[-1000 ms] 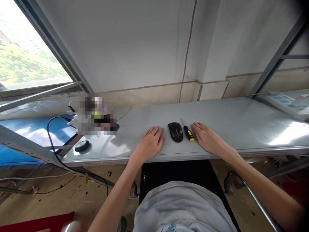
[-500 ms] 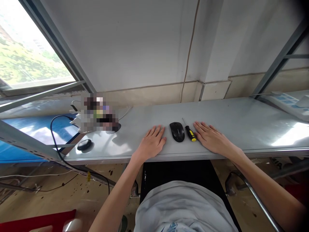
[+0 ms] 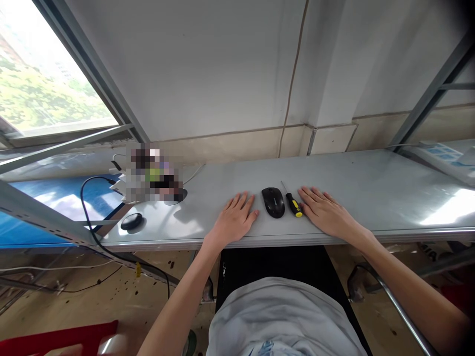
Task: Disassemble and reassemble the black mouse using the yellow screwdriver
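Note:
Both palms lie flat on the grey tabletop (image 3: pixel 245 173). My left hand (image 3: pixel 236 217) is open, fingers slightly spread, to the left of a black computer mouse (image 3: pixel 273 202) and apart from it. Just right of the mouse lies a screwdriver (image 3: pixel 294 203) with a black and yellow handle, its thin shaft pointing toward the wall. My right hand (image 3: pixel 326 210) rests open on the right side of the screwdriver, its thumb very near the handle; whether they touch I cannot tell. Neither hand holds anything.
At the left end sit a small black rounded object (image 3: pixel 131 222) and a blurred-out cluster of items (image 3: pixel 154 175). A black cable (image 3: pixel 84 202) hangs over the table's left edge. A white and blue object (image 3: pixel 445 158) lies far right. Metal frame posts stand at both sides.
The view has shifted very slightly. My hands, the mouse and the screwdriver stay in the same places on the table.

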`<state>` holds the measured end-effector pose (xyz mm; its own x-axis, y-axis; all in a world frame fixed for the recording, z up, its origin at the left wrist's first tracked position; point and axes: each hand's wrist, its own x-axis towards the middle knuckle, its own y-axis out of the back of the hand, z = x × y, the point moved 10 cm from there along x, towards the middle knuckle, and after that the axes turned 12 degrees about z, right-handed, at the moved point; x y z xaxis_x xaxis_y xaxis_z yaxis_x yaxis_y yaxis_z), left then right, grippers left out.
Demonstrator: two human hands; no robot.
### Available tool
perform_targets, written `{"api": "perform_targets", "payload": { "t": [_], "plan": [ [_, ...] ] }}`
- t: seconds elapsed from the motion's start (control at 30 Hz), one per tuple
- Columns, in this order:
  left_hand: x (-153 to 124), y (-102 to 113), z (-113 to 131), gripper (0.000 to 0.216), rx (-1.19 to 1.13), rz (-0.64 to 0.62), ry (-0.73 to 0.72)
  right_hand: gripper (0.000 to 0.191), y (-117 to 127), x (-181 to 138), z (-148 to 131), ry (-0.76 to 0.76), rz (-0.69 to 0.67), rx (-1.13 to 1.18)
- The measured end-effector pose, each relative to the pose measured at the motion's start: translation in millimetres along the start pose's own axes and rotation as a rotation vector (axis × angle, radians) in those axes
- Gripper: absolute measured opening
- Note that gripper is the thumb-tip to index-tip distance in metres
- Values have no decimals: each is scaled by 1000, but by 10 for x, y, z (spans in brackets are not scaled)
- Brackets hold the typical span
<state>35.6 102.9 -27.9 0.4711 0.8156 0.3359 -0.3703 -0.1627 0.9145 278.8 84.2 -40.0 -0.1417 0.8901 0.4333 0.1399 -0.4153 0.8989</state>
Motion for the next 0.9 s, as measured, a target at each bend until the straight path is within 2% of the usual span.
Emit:
{"api": "perform_targets", "payload": {
  "t": [0.2,0.4,0.63,0.7,0.8,0.9],
  "plan": [
    [-2,41,19,62,23,35,-7,56,76,49,-56,-8,37,-10],
    [76,183,161,44,87,149,-71,49,192,74,-138,-30,53,-15],
    [178,188,243,35,202,145,5,37,448,105,-165,-109,163,9],
    [172,193,247,33,194,168,11,35,530,132,-232,-83,248,83],
    [152,239,267,31,163,237,-7,34,635,157,-457,47,374,232],
    [132,286,305,31,121,288,-47,36,632,165,-723,176,394,285]
  ]
}}
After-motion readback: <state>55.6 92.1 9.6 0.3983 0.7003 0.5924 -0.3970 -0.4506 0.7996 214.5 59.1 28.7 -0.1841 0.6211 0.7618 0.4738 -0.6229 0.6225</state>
